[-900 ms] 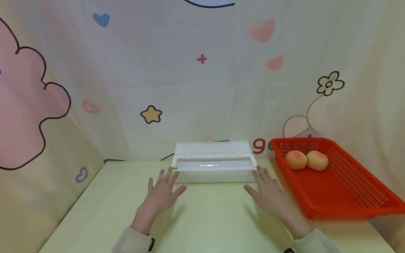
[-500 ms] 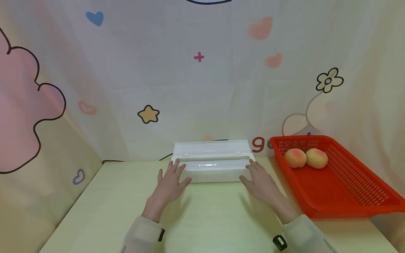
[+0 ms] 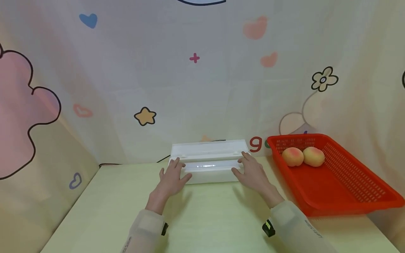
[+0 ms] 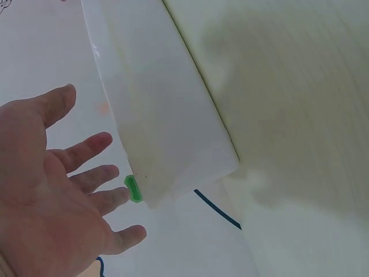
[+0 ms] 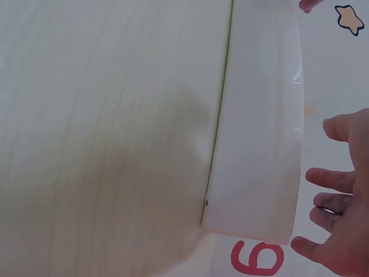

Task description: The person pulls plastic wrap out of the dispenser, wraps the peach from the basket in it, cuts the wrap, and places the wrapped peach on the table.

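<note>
A white plastic wrap dispenser lies long side toward me at the back of the table, its lid raised and tipped back. Clear wrap shines inside the opening. At the dispenser's left end is my left hand, fingers spread and slightly bent. My right hand reaches over the right end in the same way, fingertips overlapping the rim by the lid. Neither hand grips anything. In the left wrist view a green slider shows at the dispenser's end, close to the fingertips.
On the right stands a red plastic basket with perforated sides. Two peaches sit in its far left corner. A printed curtain hangs behind the table, and a dark cord shows along the back edge.
Both hands have moved inward and forward, from beside the dispenser's ends to over them. Its lid stays raised, and the head view has shifted slightly. Basket and peaches stay put.
</note>
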Demonstrator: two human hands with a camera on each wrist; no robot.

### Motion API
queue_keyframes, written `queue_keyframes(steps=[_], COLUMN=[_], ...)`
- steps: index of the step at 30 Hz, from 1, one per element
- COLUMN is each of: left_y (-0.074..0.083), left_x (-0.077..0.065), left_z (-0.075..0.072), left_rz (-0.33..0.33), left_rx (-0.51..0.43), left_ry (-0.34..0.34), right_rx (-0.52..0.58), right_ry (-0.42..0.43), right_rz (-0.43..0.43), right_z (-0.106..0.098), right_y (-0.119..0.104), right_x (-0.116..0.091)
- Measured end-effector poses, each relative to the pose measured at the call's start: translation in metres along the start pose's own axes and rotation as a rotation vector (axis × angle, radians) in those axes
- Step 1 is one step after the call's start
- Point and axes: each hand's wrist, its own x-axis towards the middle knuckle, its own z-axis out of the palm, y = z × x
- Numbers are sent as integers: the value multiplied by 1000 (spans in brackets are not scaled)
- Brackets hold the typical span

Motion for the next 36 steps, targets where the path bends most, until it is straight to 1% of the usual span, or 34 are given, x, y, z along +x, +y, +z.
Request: queue_keyframes(steps=[3,6,10,13,16,21,28,36], left_y=[-3,-6,-8,-9,-10,-9,-9,-16], left_x=[2,4,7,11,14,15,14,15], left_z=[0,-1,0,1,1,1,3,8], left_rz=[-13,-22,-29,-30,-36,-48,-36,-14], left_rx=[-10,-4,25,47,61,50,40,6], left_ry=[-5,-21,-38,-44,-49,-47,-8,31], right_rx=[-23,-43,-77,-101,-109,-97,-70,-37], right_ry=[-17,-53,-111,-130,-126,-101,-74,-68], right_rz=[8,19,27,27,23,14,19,30], right_z=[4,5,5,5,6,9,10,11], right_y=[0,0,1,2,4,6,5,5], right_x=[4,6,8,9,8,3,0,-1])
